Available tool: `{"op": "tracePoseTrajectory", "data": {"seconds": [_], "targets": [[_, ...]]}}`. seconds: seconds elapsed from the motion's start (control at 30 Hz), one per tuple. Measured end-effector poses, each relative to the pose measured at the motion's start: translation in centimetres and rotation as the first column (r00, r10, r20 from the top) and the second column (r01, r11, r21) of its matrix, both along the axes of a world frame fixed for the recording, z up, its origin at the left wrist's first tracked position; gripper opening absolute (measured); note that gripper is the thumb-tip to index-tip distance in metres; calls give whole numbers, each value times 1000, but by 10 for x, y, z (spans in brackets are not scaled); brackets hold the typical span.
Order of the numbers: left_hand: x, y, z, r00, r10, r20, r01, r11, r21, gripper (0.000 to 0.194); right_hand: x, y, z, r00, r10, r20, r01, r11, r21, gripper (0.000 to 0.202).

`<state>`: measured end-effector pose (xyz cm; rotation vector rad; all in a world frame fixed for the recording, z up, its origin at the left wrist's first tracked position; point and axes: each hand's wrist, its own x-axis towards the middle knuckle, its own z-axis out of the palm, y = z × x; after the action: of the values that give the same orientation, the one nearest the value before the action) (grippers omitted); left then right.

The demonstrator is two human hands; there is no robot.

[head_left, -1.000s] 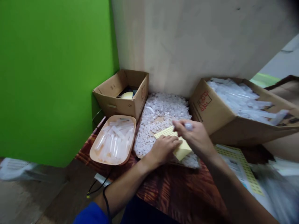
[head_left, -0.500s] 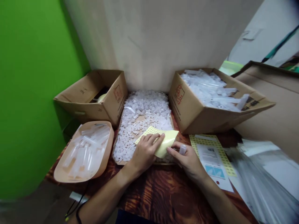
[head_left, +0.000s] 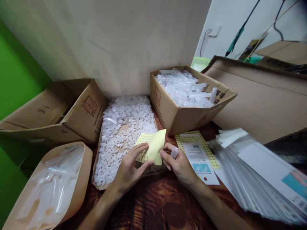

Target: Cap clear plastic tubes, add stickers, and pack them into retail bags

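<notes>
A yellow sticker sheet [head_left: 153,145], curled up at its right part, is over the near edge of a tray of small white plastic pieces [head_left: 129,111]. My left hand [head_left: 130,164] holds the sheet's left and lower edge between thumb and fingers. On the other side, my right hand [head_left: 177,163] pinches the sheet's right edge with thumb and forefinger. A short translucent tube [head_left: 174,153] is also tucked in my right hand, its end sticking up between the fingers. The sheet hides part of the fingertips.
Cardboard boxes stand at the left [head_left: 82,111] and right [head_left: 168,115], the right one full of clear tubes. A beige basin [head_left: 83,172] holds clear tubes at front left. Right of my hands lie a printed card [head_left: 195,155] and fanned plastic packets [head_left: 259,172].
The view has turned to the right. My left hand has shifted from on top of the sheet to its lower left edge, and the sheet is now curled more upright.
</notes>
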<state>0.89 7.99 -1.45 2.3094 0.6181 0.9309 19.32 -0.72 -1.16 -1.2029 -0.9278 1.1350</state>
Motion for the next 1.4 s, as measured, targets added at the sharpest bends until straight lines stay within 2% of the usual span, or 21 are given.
{"op": "tracePoseTrajectory", "data": {"seconds": [0.1, 0.2, 0.27, 0.43, 0.63, 1.0, 1.1, 1.33, 1.4], "targets": [[-1, 1, -4, 1000, 20, 20, -20, 999, 27, 31, -1, 0, -2, 999, 35, -10, -36, 999, -32, 34], [-2, 0, -5, 999, -13, 32, 10, 994, 107, 31, -4, -1, -1, 996, 91, 16, -89, 988, -123, 36], [-1, -2, -4, 998, -41, 52, 35, 992, 117, 32, -5, -2, -2, 994, 105, 35, -99, 986, -133, 36], [3, -6, 4, 991, -36, 127, 42, 998, -50, 25, -7, -3, -5, 991, 12, 135, 10, 987, -159, 40], [1, -8, 5, 990, -12, 142, 37, 985, -171, 11, -11, -3, -6, 972, -10, 233, 41, 991, -129, 44], [1, -8, 4, 992, -6, 128, 39, 965, -259, 6, -14, -4, -1, 928, 10, 372, 33, 993, -110, 35], [1, -6, 4, 994, -25, 104, 50, 967, -248, 10, -15, -5, -3, 901, -2, 435, 63, 990, -126, 39], [1, -6, 5, 995, -9, 103, 37, 961, -276, 5, -12, -4, -13, 851, 16, 525, 78, 985, -156, 44], [1, -6, 4, 993, -8, 116, 41, 957, -286, 5, -13, -9, -16, 831, -22, 556, 130, 979, -155, 42]]}}
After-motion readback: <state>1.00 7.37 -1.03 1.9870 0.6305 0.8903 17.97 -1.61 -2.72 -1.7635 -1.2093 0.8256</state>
